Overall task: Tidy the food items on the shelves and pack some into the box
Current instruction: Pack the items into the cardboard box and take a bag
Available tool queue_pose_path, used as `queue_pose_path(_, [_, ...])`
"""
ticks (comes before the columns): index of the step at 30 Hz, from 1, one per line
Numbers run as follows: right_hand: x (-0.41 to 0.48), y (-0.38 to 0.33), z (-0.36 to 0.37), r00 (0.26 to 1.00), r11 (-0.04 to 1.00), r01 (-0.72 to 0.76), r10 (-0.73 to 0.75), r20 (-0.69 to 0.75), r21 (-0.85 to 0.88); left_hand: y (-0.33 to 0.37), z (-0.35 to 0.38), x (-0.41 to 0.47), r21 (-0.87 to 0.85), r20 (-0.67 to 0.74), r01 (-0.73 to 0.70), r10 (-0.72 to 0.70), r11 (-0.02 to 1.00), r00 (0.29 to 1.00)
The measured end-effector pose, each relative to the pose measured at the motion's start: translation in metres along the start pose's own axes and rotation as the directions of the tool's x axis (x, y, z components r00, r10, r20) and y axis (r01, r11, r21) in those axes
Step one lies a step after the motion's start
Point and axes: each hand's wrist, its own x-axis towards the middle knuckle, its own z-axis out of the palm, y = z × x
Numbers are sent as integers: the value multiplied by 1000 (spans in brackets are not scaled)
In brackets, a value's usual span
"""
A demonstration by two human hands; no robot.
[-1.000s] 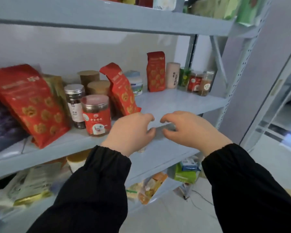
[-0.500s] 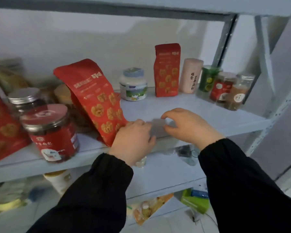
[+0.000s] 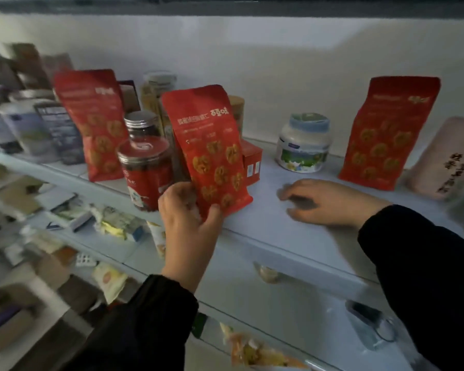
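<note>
Gripping the lower left corner of a red walnut pouch (image 3: 208,153), the left grip (image 3: 188,212) is clamped on it: the thumb lies across the printed front and the fingers curl round behind. The pouch rises above the grip, so almost all of it shows, and it leans with its top towards the left. Its bottom edge sits low at the front of the middle shelf (image 3: 265,218); whether it rests there or is lifted clear cannot be told.

The right grip (image 3: 330,202) lies palm down on the bare shelf board to the right of the pouch, apart from it, with fingers spread and relaxed and holding nothing. Its fingertips are blurred.

Just left of the held pouch stands a red-lidded jar (image 3: 145,172), close beside the left grip, and behind it a dark jar with a silver lid (image 3: 141,124). A small red box (image 3: 251,162) stands just behind the pouch's right edge. Further right on the same shelf are a white tub with a blue lid (image 3: 303,143), a second red pouch (image 3: 386,132) standing upright by the back wall, and a pale pink packet with black characters (image 3: 445,159) at the picture's edge. A third red pouch (image 3: 91,124) stands to the left among blurred cans and boxes. Both sleeves are black. The lower shelves hold blurred packets.
</note>
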Motion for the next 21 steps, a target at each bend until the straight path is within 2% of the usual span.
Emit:
queue_pose_path(2, [2,12,7,996,995,30,-23,-81,95,8,7,9,-137,76,174,-165,975,983])
queue_pose_path(4, [5,20,16,989,980,48,-19,-144,194,18,13,18,-155,88,242,-231,958,969])
queue_pose_path(11, [9,27,20,989,964,86,-51,-142,251,21,28,31,-52,37,257,-256,965,966])
queue_pose_path(13, [6,25,18,991,960,82,-49,-128,268,20,30,23,-98,46,204,-201,974,979])
queue_pose_path(15, [2,19,13,989,909,68,-6,-151,412,25,35,13,-187,116,149,-129,971,985])
queue_pose_path(16, [-1,15,10,985,825,87,13,-172,558,29,38,9,-240,163,139,-102,961,981])
queue_pose_path(17, [-3,12,8,982,682,118,28,-186,722,35,44,6,-298,219,148,-83,943,972])
queue_pose_path(19, [-12,12,6,983,331,156,39,-178,931,47,66,0,-386,339,180,-42,905,940])
queue_pose_path(20, [-17,14,5,981,234,173,42,-187,957,52,79,-2,-407,378,180,-14,895,925])
queue_pose_path(21, [-21,17,6,976,209,199,51,-214,957,57,92,-2,-424,408,186,3,886,913])
